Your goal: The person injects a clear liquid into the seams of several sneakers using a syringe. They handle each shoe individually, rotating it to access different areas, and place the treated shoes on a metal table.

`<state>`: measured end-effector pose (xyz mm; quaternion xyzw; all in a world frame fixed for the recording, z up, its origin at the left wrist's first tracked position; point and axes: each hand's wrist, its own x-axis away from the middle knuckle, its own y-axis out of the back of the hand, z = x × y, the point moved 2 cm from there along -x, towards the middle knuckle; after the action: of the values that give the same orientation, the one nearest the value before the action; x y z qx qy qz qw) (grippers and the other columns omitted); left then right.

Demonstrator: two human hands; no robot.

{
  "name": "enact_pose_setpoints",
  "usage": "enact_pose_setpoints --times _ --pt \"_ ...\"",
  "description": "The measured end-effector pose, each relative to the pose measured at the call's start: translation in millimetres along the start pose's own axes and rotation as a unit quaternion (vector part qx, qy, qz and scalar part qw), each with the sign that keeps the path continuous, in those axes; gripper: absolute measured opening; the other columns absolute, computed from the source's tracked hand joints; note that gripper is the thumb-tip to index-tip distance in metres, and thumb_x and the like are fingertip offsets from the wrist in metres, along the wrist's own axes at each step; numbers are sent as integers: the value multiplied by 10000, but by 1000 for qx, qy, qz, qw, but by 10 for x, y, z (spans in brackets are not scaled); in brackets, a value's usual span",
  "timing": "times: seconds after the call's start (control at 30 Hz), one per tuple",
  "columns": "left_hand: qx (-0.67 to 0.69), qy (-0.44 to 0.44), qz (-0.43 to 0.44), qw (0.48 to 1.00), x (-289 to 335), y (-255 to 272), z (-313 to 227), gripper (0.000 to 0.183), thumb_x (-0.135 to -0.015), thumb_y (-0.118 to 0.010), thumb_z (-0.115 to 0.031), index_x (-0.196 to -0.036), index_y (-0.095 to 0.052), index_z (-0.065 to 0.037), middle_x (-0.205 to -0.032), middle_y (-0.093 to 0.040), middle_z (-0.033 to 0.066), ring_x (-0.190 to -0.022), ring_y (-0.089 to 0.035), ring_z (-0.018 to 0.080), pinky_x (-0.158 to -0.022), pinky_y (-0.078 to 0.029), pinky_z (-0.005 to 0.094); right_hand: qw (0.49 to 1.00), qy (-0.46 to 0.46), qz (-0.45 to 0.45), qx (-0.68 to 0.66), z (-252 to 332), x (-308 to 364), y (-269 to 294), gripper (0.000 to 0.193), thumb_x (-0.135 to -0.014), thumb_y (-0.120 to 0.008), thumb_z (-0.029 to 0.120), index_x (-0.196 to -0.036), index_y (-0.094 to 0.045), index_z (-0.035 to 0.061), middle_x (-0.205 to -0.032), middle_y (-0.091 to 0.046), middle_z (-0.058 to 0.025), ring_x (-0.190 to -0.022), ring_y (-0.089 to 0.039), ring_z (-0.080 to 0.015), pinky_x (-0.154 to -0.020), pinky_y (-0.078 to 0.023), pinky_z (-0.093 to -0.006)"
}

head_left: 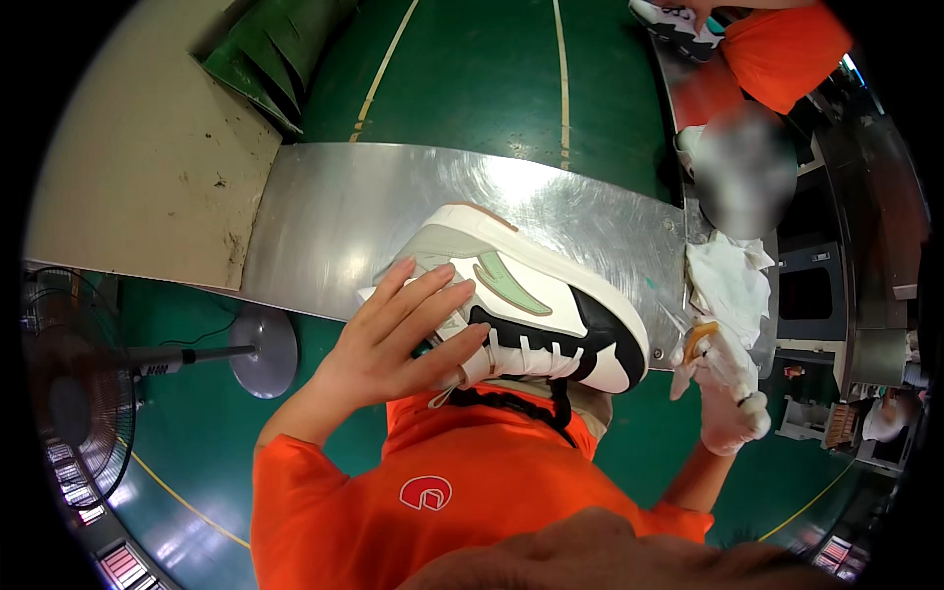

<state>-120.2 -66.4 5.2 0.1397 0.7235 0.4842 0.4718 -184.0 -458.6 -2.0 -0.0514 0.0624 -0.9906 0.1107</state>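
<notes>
A sneaker (531, 285) in white, grey and black, with a pale green side patch and white laces, lies tilted on its side near my edge of the metal bench. Its toe points right. My left hand (393, 329), bare, grips it at the heel and collar; the fingers spread over the upper and the thumb is hidden. My right hand (733, 408), in a white glove, is off to the right, apart from the sneaker. It is closed around a small tan-orange piece (700, 340) whose kind I cannot make out, beside white cloth.
The shiny metal bench (334, 211) meets a beige panel (157, 167) on the left. A crumpled white cloth (730, 285) lies at the right end. A standing fan (79, 393) is at the left. Far right, another person in orange handles a shoe (680, 29).
</notes>
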Motion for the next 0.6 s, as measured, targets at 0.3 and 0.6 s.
enact_pose_setpoints --times 0.3,0.6 --pt "15 -3 7 1000 12 -21 39 293 -963 -519 -429 -1082 -639 -190 -1227 -640 122 -1127 -625 303 -961 -516 455 966 -76 109 -222 120 -802 -753 668 -892 -565 346 -1298 -405 -159 -958 -604 -239 -647 -580 -210 -632 -493 -275" --pt "12 0 15 1000 32 -10 56 280 -985 -485 -422 -1116 -619 -214 -1259 -622 109 -1131 -621 291 -955 -518 440 992 -55 102 -55 147 -922 -886 1129 -600 -637 789 -1246 -426 -113 -814 -582 -227 -536 -523 -239 -433 -442 -318"
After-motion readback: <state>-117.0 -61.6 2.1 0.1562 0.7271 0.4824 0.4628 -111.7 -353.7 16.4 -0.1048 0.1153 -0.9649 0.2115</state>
